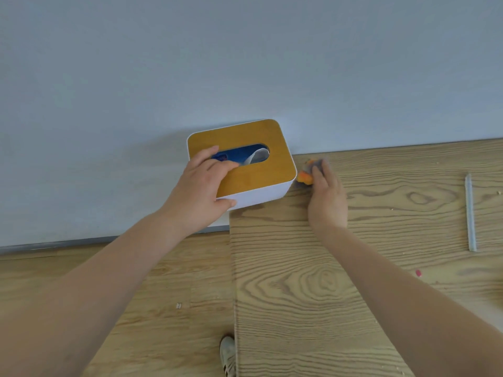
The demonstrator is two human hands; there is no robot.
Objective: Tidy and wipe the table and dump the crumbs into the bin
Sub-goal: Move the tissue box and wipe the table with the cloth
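Left grip (202,186) holds tissue box (245,161) (table corner).

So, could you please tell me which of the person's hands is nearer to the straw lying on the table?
Right. The right hand, holding a cloth, is on the table left of the straw; the left hand grips the tissue box farther left.

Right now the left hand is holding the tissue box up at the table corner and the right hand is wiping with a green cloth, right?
Nearly. The head view shows the left hand holding the tissue box at the table corner, but the cloth under the right hand is orange and grey, not green.
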